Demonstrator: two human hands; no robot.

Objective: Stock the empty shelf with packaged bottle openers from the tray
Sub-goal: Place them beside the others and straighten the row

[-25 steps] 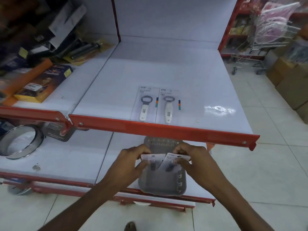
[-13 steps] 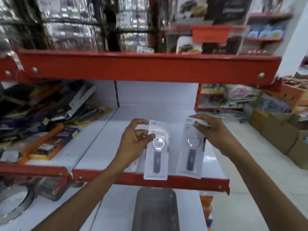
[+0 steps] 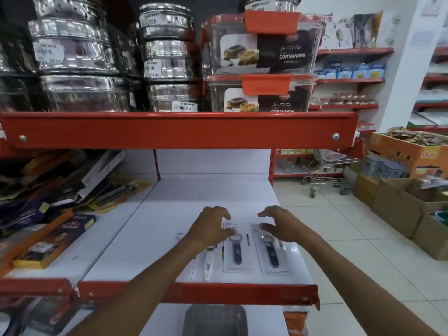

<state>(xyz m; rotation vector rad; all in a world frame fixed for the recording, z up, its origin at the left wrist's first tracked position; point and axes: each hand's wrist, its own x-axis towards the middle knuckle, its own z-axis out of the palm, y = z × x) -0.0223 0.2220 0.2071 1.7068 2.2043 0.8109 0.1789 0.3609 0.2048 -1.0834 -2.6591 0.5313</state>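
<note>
Two packaged bottle openers with dark handles lie flat, side by side, on the white shelf (image 3: 194,200): one pack (image 3: 238,253) under my left hand (image 3: 211,229), the other pack (image 3: 272,255) under my right hand (image 3: 282,226). The fingers of both hands are spread, their tips at the packs' top edges. A white-handled opener pack (image 3: 209,263) lies to the left, partly hidden by my left forearm. A further pack beyond it is almost wholly covered. The grey tray (image 3: 215,320) sits on the shelf below, at the bottom edge of the view.
The shelf's red front rail (image 3: 242,293) runs across near my forearms. A higher red rail (image 3: 179,129) carries steel tins and clear containers. Boxed goods (image 3: 55,238) crowd the left bay. Cardboard boxes (image 3: 397,202) and a trolley stand on the tiled floor at right.
Both hands lifted two dark-handled packs out of the tray, carried them up over the rail, and laid them flat on the shelf right of the white-handled packs. My view tilted upward.
</note>
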